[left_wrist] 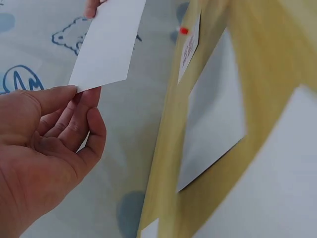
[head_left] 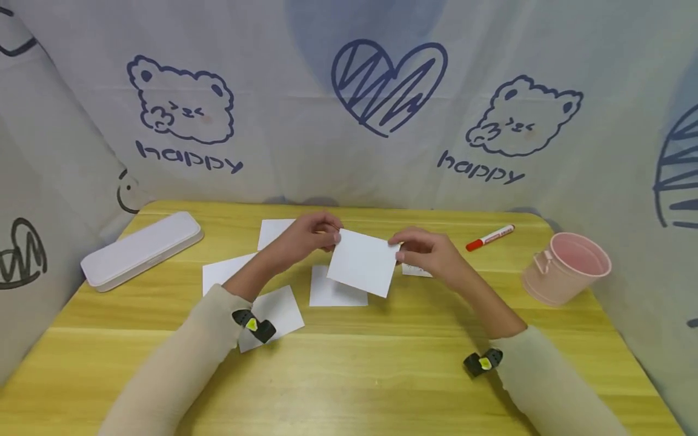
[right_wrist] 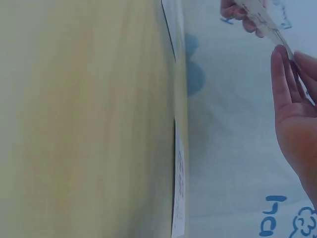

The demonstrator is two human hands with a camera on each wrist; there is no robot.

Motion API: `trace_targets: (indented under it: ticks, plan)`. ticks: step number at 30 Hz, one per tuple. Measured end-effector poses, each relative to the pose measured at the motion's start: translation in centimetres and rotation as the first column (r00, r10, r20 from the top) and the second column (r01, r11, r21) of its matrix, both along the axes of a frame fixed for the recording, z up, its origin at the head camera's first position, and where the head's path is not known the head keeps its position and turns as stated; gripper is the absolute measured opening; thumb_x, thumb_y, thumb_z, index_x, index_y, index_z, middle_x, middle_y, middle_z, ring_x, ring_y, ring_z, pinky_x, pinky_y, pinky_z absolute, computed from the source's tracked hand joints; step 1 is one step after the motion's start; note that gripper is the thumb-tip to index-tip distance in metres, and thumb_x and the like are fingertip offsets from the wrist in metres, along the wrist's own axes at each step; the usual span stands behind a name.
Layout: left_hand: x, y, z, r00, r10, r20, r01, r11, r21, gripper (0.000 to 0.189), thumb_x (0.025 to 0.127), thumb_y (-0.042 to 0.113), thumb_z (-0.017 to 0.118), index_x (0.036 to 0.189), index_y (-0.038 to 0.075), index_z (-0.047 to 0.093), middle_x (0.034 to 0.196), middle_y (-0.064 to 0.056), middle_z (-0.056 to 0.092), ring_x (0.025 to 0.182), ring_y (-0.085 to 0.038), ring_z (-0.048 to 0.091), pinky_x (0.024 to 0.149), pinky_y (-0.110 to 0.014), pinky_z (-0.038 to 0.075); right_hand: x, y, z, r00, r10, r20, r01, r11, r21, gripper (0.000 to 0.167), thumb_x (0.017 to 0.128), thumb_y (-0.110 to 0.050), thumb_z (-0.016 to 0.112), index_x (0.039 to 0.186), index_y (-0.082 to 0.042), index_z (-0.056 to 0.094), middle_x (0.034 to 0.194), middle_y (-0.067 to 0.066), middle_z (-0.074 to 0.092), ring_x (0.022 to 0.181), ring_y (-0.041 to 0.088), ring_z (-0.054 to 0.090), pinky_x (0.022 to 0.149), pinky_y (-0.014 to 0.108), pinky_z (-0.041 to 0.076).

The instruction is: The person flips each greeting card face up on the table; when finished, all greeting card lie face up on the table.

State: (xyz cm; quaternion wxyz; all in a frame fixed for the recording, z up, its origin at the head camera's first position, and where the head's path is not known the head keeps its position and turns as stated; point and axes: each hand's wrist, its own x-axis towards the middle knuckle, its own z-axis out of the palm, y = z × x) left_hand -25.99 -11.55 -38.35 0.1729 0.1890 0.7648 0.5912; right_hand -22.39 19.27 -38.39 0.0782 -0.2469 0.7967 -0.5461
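A white paper card (head_left: 362, 263) is held up above the table, tilted, between both hands. The left hand (head_left: 316, 235) pinches its upper left corner between thumb and fingers; the left wrist view shows that grip on the card (left_wrist: 106, 47) closely. At the card's right edge, the right hand (head_left: 428, 253) pinches it the same way. In the right wrist view, the card's other face (right_wrist: 265, 22) bears some faint marks. Directly beneath lies another white card (head_left: 329, 293), partly hidden by the raised one. A card with writing (head_left: 417, 270) lies partly behind the right hand.
More white paper cards (head_left: 280, 312) lie around and under the left forearm. A white case (head_left: 143, 249) sits at the left. To the right are a red-capped marker (head_left: 489, 238) and a pink bucket (head_left: 564, 269). A printed curtain (head_left: 294, 145) hangs behind the wooden table (head_left: 349, 381).
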Motion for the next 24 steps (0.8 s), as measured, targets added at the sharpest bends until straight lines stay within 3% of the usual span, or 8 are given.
trace_targets:
  ticks: [5, 8, 13, 16, 20, 24]
  plan:
    - [2.1, -0.2, -0.6, 1.0, 0.009, 0.01, -0.01, 1.0, 0.011, 0.026, 0.1, 0.011, 0.062, 0.124, 0.002, 0.057, 0.102, -0.006, 0.066, 0.088, -0.02, 0.063, 0.088, -0.034, 0.055, 2.1, -0.4, 0.1, 0.999, 0.05, -0.009, -0.051, 0.998, -0.046, 0.026, 0.093, -0.008, 0.072, 0.118, -0.006, 0.07, 0.12, 0.009, 0.064, 0.097, 0.02, 0.064, 0.082, 0.028, 0.058]
    - [2.8, -0.1, -0.7, 1.0, 0.008, 0.002, -0.008, 1.0, 0.027, 0.029, 0.1, 0.01, 0.062, 0.127, 0.0, 0.056, 0.106, -0.01, 0.066, 0.089, -0.02, 0.063, 0.087, -0.033, 0.054, 2.4, -0.6, 0.2, 0.998, 0.05, -0.028, -0.052, 0.996, -0.068, 0.023, 0.091, -0.006, 0.073, 0.115, -0.005, 0.071, 0.119, 0.012, 0.065, 0.099, 0.021, 0.065, 0.083, 0.028, 0.058]
    - [3.3, 0.6, -0.7, 0.997, 0.004, -0.083, -0.007, 0.999, -0.037, 0.04, 0.098, 0.011, 0.065, 0.137, 0.005, 0.056, 0.128, -0.011, 0.061, 0.108, -0.025, 0.064, 0.093, -0.038, 0.053, 2.8, -0.5, 0.3, 0.996, 0.062, -0.069, -0.068, 0.994, -0.087, 0.017, 0.092, -0.003, 0.071, 0.109, -0.002, 0.071, 0.114, 0.016, 0.064, 0.095, 0.021, 0.064, 0.083, 0.028, 0.058]
    - [3.5, 1.2, -0.5, 0.981, -0.003, -0.196, -0.011, 0.997, -0.07, 0.042, 0.097, 0.009, 0.066, 0.138, 0.007, 0.057, 0.139, -0.011, 0.056, 0.123, -0.031, 0.058, 0.101, -0.045, 0.049, 3.1, -0.2, 0.4, 0.997, 0.025, -0.074, -0.033, 0.993, -0.11, 0.014, 0.092, -0.004, 0.071, 0.106, -0.001, 0.071, 0.112, 0.012, 0.065, 0.091, 0.019, 0.064, 0.081, 0.027, 0.059]
    - [4.1, 2.0, 0.1, 0.948, -0.016, -0.318, 0.006, 0.999, -0.031, 0.037, 0.097, 0.007, 0.065, 0.134, 0.007, 0.061, 0.139, -0.009, 0.055, 0.131, -0.028, 0.051, 0.108, -0.048, 0.043, 3.3, 0.1, 0.6, 0.997, -0.066, -0.047, 0.058, 0.986, -0.157, 0.012, 0.093, -0.007, 0.071, 0.104, 0.0, 0.07, 0.106, 0.005, 0.067, 0.089, 0.017, 0.069, 0.08, 0.03, 0.06]
    - [5.0, 2.6, 0.9, 0.955, -0.058, -0.29, 0.08, 0.995, 0.065, 0.031, 0.098, 0.011, 0.064, 0.129, 0.008, 0.062, 0.133, -0.007, 0.06, 0.126, -0.024, 0.055, 0.106, -0.044, 0.047, 3.2, -0.1, 0.8, 0.987, -0.156, -0.036, 0.149, 0.979, -0.139, 0.015, 0.096, -0.017, 0.07, 0.102, -0.003, 0.069, 0.093, 0.004, 0.068, 0.085, 0.02, 0.069, 0.08, 0.032, 0.06]
